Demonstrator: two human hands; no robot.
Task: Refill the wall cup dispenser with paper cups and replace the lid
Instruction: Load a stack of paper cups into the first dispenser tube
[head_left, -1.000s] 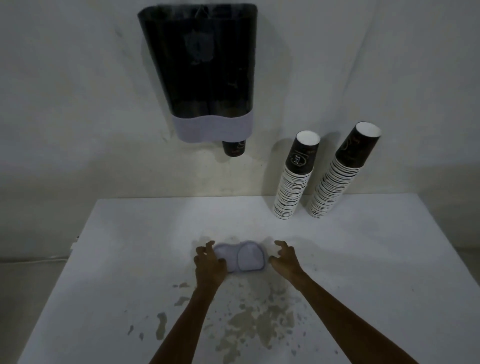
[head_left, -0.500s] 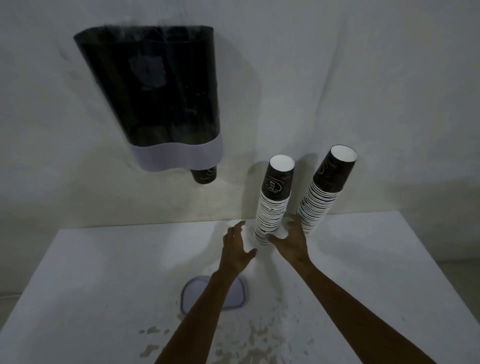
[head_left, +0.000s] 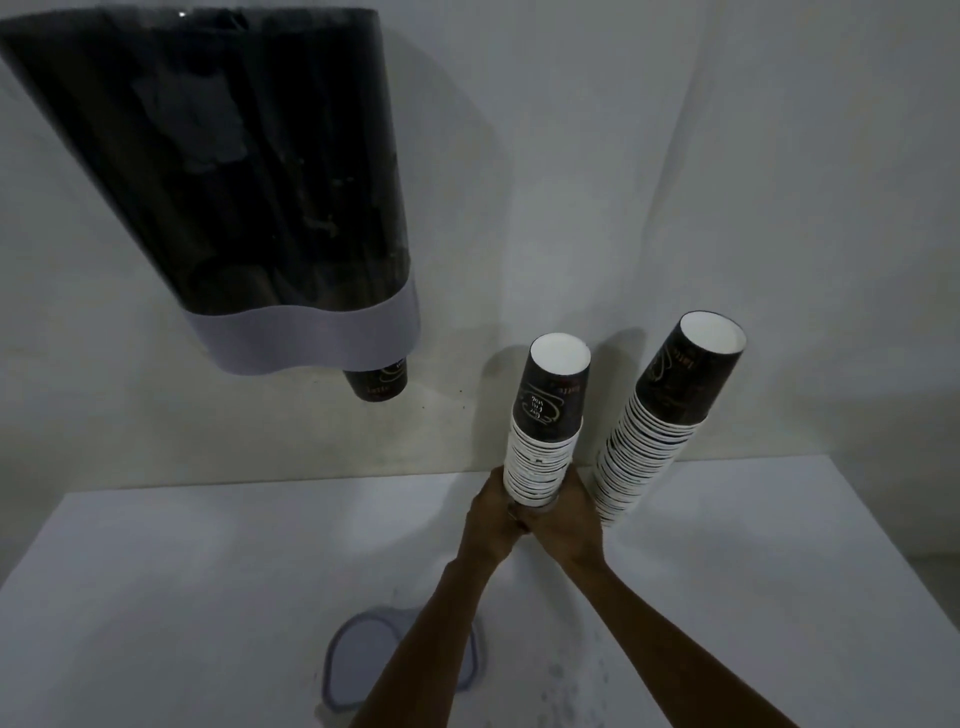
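Note:
A dark wall cup dispenser (head_left: 234, 171) with a pale lower band hangs at the upper left, its top open. One dark cup (head_left: 376, 385) pokes out of its bottom. Two tall stacks of upside-down paper cups stand on the white table by the wall. My left hand (head_left: 491, 512) and my right hand (head_left: 566, 519) are wrapped around the base of the left stack (head_left: 543, 447). The right stack (head_left: 649, 441) leans against the wall, untouched. The grey lid (head_left: 363, 660) lies flat on the table under my left forearm, partly hidden.
The white table (head_left: 156, 597) runs along the wall, with worn, stained patches near its front. Its right edge falls away at the far right. The wall behind is plain white.
Both hands left the lid on the table, reached forward to the cup stacks, and have closed around the bottom of the left stack. The view has moved closer and to the right.

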